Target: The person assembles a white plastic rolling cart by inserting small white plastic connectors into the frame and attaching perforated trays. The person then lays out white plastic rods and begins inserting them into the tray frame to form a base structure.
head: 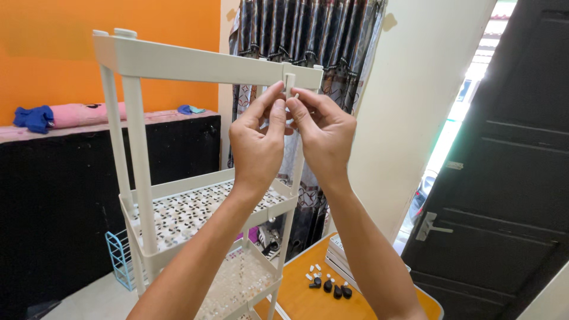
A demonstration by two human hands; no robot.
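A white plastic shelf rack [178, 62] with three tiers stands before me, its top tray at eye level. Both hands are raised to the front right edge of that top tray. My left hand [256, 145] pinches at a small white clip [289, 83] on the tray's rim. My right hand [323, 136] holds a tiny white piece between thumb and forefinger, right beside the clip. The fingertips of both hands nearly touch. The middle tier [195, 207] has a perforated floor.
An orange tabletop [308, 299] below holds several small black casters [332, 288] and white pegs. A black cabinet [59, 201] with pink and blue cloth on top stands left. A patterned curtain hangs behind; a dark door [510, 178] stands open at right. A blue rack leans low left.
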